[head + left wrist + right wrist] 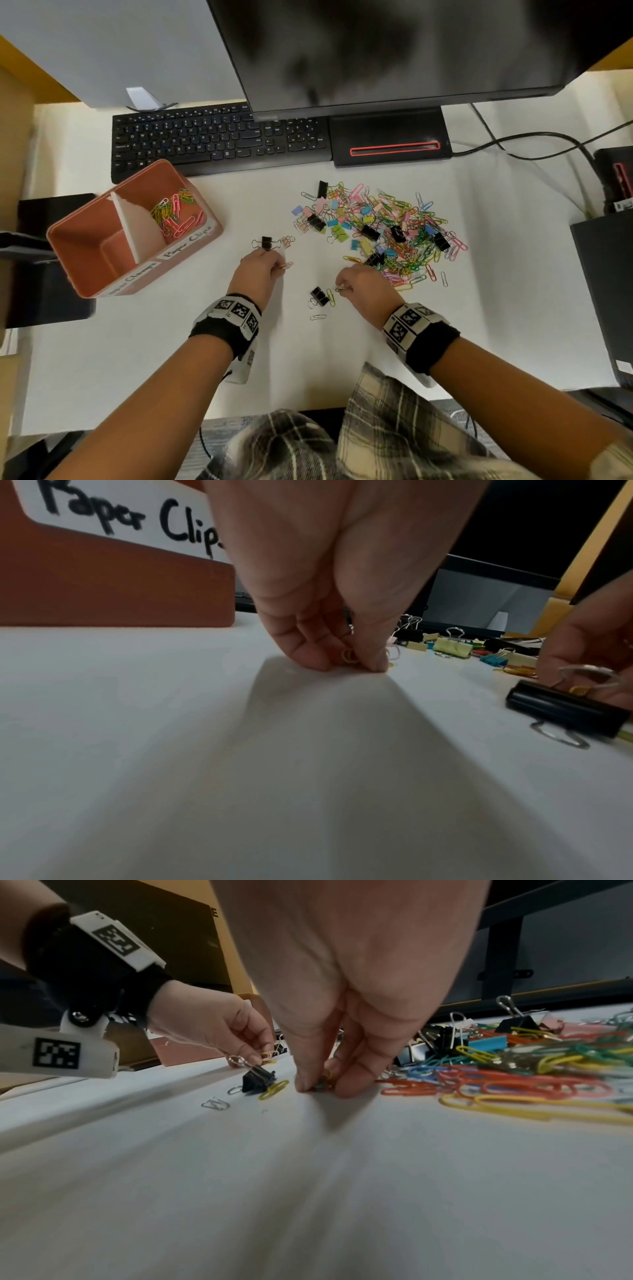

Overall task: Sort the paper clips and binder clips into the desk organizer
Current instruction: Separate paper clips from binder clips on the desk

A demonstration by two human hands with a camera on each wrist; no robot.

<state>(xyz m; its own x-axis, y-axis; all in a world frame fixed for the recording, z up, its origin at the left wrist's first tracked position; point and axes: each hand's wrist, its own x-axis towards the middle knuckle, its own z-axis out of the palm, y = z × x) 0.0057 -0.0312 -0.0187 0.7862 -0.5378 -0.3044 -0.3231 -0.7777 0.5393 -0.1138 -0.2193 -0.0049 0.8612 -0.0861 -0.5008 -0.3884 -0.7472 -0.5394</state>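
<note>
The orange desk organizer (pixel 85 240) stands at the left; its far compartment holds several coloured paper clips (pixel 174 212). A mixed pile of paper clips and binder clips (pixel 376 229) lies right of centre. My left hand (pixel 279 269) pinches a yellow paper clip (pixel 349 654) against the table, just short of a black binder clip (pixel 266 242). My right hand (pixel 342 289) pinches a small paper clip (pixel 322 1083) at the pile's near edge. Between the hands lies another black binder clip (pixel 319 296) with a yellow paper clip (pixel 274 1089) beside it.
A black keyboard (pixel 219 137) and a monitor base (pixel 390 140) stand behind the work area. A lone silver paper clip (pixel 318 317) lies nearer me. Cables (pixel 534 144) and dark boxes (pixel 606 274) line the right edge.
</note>
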